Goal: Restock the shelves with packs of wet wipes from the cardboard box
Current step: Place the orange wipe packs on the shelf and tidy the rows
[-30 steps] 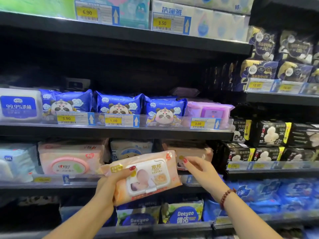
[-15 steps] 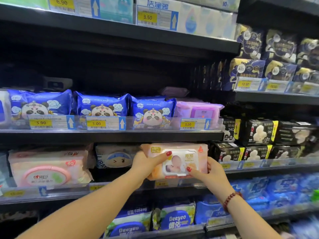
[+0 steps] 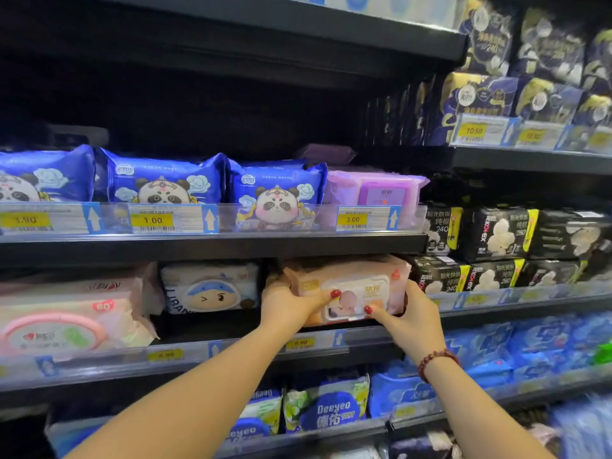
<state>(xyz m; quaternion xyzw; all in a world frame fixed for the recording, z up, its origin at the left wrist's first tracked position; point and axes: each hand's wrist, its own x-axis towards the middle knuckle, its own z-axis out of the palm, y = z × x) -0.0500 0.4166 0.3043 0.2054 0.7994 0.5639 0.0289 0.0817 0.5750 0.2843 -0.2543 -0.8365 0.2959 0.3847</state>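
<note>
Both forearms are raised, the left from 7 o'clock, the right from 5 o'clock. A pack of wet wipes (image 3: 354, 276) is gripped at its ends by the left hand (image 3: 291, 304) and right hand (image 3: 412, 321), thumbs across its front.

On the middle shelf (image 3: 212, 247), one price tag (image 3: 152, 220) reads 1.00 and a second tag (image 3: 352, 219) reads 3.00. At upper right, a third tag (image 3: 474, 130) reads 10.50. At bottom centre, a pack (image 3: 332, 410) says Deeyeo.

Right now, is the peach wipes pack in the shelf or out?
In: the pack is under the upper shelf, behind the price rail, left hand and right hand gripping its ends.
</note>
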